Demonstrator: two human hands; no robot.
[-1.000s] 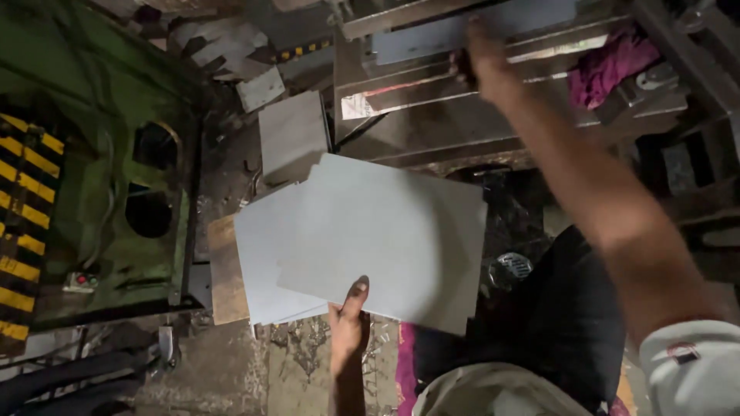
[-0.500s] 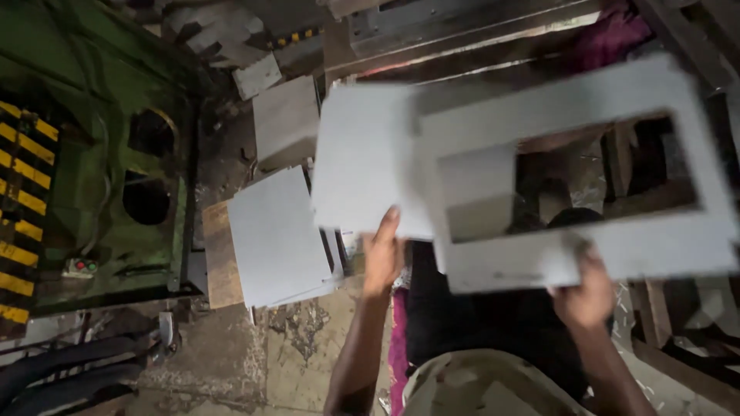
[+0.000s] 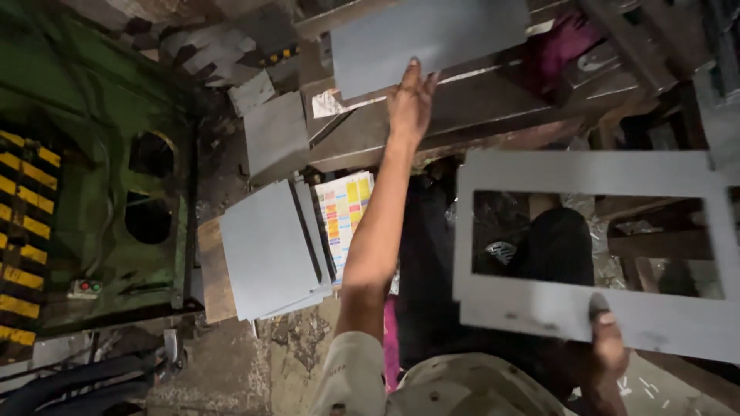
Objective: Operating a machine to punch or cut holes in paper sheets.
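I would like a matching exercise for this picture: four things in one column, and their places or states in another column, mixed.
1. left hand
2. right hand
3. stack of grey sheets
4. green machine

a. holds the frame with the rectangular hole
b. lies low in the middle, on a wooden board
c. stands at the left edge, with yellow and black stripes
d. rests on the flat grey sheet at the top

Pairs: 1-d, 2-a, 3-b, 4-c

This is a grimy metal-stamping workshop. A heavy green press machine (image 3: 100, 177) with yellow-and-black hazard stripes (image 3: 23, 239) stands at the left, beside a stack of grey sheet blanks (image 3: 270, 250). Cut offcuts (image 3: 208, 50) litter the stained concrete floor (image 3: 231, 370).
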